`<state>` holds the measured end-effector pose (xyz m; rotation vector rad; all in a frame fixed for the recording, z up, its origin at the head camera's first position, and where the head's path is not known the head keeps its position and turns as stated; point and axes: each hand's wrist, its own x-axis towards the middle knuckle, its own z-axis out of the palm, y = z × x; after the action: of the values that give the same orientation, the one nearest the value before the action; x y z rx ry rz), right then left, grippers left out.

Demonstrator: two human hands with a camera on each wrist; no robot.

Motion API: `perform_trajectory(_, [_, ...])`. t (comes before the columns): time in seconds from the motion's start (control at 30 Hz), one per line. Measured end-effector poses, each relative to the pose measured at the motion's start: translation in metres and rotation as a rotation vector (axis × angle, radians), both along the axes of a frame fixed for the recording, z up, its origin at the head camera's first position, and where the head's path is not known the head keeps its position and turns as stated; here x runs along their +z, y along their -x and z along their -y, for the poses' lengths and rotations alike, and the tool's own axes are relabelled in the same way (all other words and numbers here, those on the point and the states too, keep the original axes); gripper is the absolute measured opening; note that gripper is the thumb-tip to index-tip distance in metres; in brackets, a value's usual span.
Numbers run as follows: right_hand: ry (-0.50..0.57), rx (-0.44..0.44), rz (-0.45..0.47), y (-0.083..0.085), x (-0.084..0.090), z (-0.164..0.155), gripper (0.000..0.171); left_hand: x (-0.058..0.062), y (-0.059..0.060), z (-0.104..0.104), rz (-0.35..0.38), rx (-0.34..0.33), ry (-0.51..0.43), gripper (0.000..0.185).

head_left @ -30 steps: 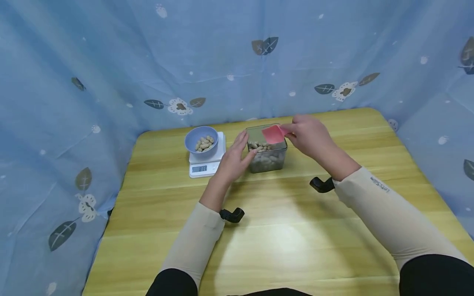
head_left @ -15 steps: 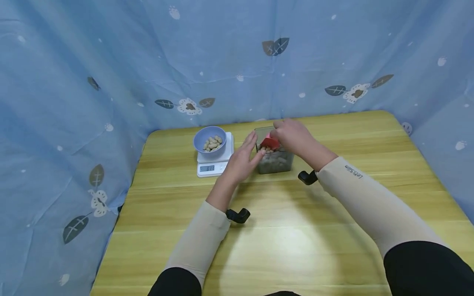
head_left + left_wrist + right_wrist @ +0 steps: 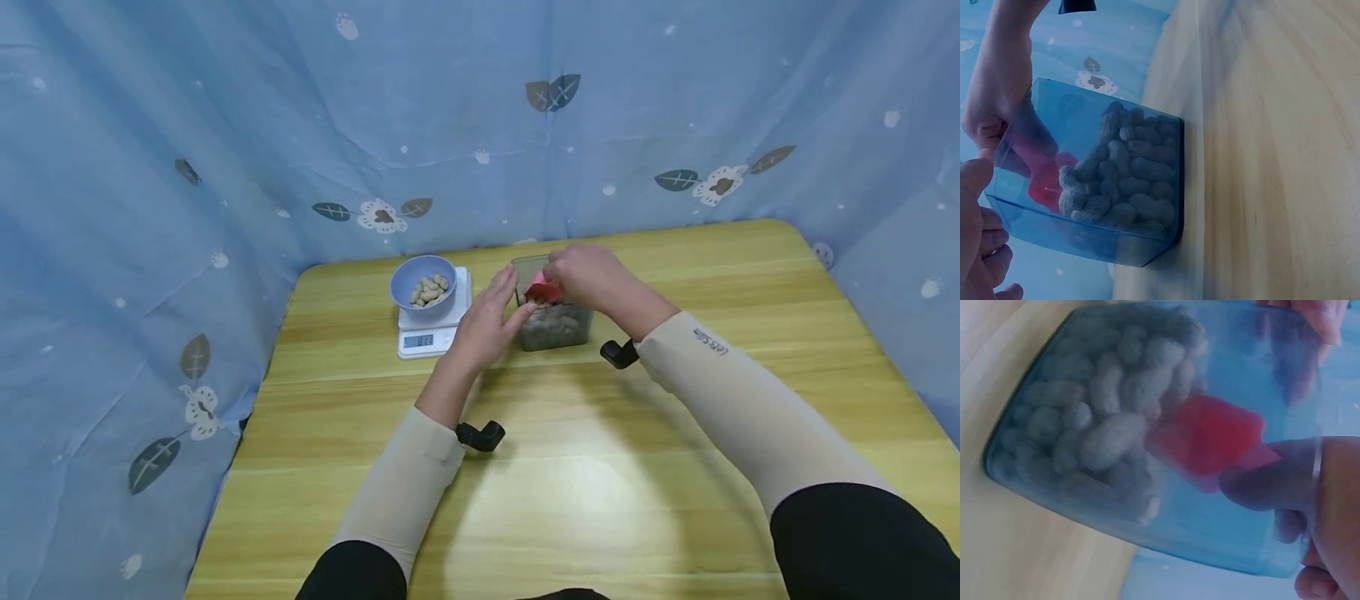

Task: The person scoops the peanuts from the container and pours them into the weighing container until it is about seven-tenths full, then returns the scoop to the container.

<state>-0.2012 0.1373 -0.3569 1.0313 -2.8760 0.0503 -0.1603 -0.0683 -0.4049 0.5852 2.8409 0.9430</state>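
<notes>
r hand (image 3: 588, 279) pinches red scoop (image 3: 1207, 440) down in peanut tub (image 3: 551, 321); l hand (image 3: 491, 321), fingers straight, steadies tub wall. bowl (image 3: 423, 283) on scale (image 3: 431, 333) partly filled, more scooping prob left.

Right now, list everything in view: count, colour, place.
clear container: one, see-through, table centre, part full of peanuts.
red scoop: one, inside the container, among the peanuts.
blue bowl: one, on the scale, holding some peanuts.
scale: one, white, left of the container.
table: one, light wood.
curtain: blue, leaf print, around the table.
left hand: touches the container's left side.
right hand: holds the scoop.
</notes>
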Motion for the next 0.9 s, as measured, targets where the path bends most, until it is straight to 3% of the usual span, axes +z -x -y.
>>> perform_trajectory(0.3, [0.057,-0.024,0.253,0.004,0.014,-0.013,0.007,-0.002,-0.002,0.0,-0.023,-0.008,0.054,0.074])
perform_trajectory(0.57, [0.059,-0.043,0.231,0.008,0.007,-0.009,0.008,0.003,0.0,0.001,-0.033,0.009,0.003,0.072])
perform_trajectory(0.77, [0.081,-0.035,0.376,0.006,0.019,-0.008,0.01,0.002,0.001,0.002,-0.033,0.01,-0.008,0.075])
perform_trajectory(0.9, [0.137,-0.049,0.422,0.006,0.017,-0.014,0.011,0.0,0.001,0.001,-0.032,-0.006,-0.014,0.074])
